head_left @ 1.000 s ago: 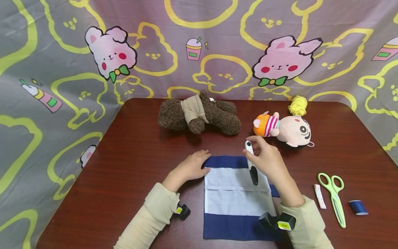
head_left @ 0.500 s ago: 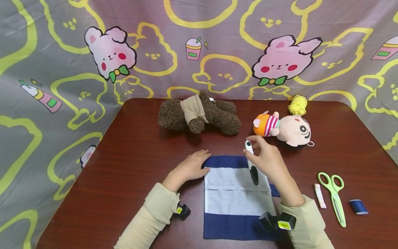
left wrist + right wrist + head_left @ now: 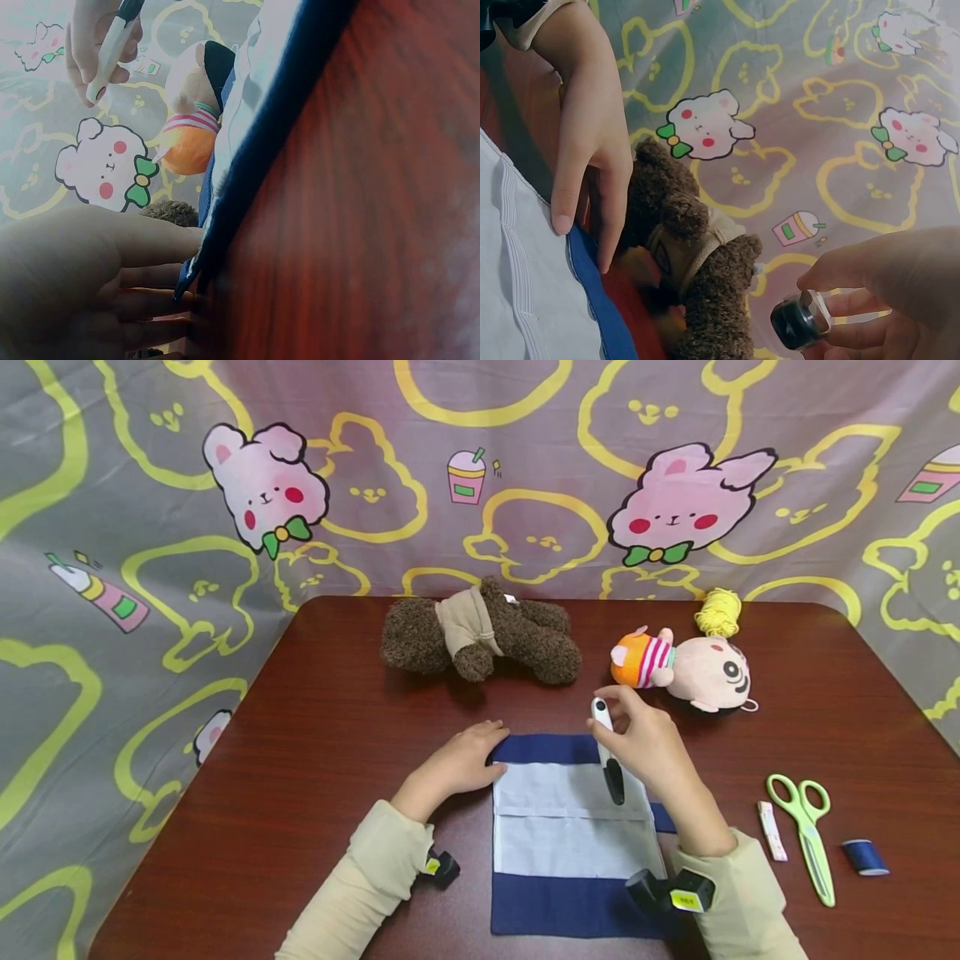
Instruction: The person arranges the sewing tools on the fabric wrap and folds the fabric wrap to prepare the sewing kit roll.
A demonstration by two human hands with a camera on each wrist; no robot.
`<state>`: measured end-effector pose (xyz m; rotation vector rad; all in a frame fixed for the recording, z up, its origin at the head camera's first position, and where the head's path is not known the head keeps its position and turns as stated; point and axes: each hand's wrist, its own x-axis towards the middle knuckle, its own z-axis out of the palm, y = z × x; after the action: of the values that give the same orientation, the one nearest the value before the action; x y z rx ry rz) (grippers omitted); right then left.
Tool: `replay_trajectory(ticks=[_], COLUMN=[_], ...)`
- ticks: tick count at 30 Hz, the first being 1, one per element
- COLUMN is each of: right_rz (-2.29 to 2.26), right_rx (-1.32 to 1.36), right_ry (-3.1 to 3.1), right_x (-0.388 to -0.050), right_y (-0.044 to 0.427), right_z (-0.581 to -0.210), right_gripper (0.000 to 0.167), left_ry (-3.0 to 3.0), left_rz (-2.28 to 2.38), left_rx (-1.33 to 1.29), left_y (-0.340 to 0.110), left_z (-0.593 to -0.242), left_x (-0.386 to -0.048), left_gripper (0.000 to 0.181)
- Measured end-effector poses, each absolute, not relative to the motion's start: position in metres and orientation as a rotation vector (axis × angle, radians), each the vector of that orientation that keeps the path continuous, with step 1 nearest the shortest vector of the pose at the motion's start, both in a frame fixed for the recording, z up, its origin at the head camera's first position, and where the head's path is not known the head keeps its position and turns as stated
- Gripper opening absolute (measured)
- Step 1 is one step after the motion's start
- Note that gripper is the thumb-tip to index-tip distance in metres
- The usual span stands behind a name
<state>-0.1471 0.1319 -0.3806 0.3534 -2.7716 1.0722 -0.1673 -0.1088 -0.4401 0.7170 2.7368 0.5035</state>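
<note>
A white cloth (image 3: 573,847) with navy bands lies flat on the table. My left hand (image 3: 461,762) rests at its far left corner with fingers stretched out. In the right wrist view, the left thumb (image 3: 564,214) touches the cloth's navy edge. My right hand (image 3: 651,739) holds a slim white tool (image 3: 614,781) with a black end above the cloth's far right part, black end pointing down. The tool's exact kind is unclear; its dark rounded end (image 3: 795,322) faces the right wrist camera. Gathered strips (image 3: 514,247) cross the cloth.
A brown teddy bear (image 3: 517,639) and a doll (image 3: 705,675) lie at the back, near yellow yarn (image 3: 718,613). Right of the cloth are a small pale strip (image 3: 772,832), green scissors (image 3: 808,835) and a blue thread spool (image 3: 865,857). A printed curtain (image 3: 525,468) hangs behind the table.
</note>
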Motion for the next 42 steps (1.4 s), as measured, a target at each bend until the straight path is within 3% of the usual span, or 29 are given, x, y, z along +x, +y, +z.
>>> replay_trajectory(ticks=[42], right_rz=[1.07], right_rx=[0.358], right_ry=[-2.787], right_x=[-0.1474], right_y=[0.1318], right_z=[-0.3808], right_gripper=[0.035], left_ry=[2.744], left_rz=[0.526], left_rx=[0.747], left_y=[-0.109], left_z=[-0.4402], left_x=[-0.1667], left_gripper=[0.055])
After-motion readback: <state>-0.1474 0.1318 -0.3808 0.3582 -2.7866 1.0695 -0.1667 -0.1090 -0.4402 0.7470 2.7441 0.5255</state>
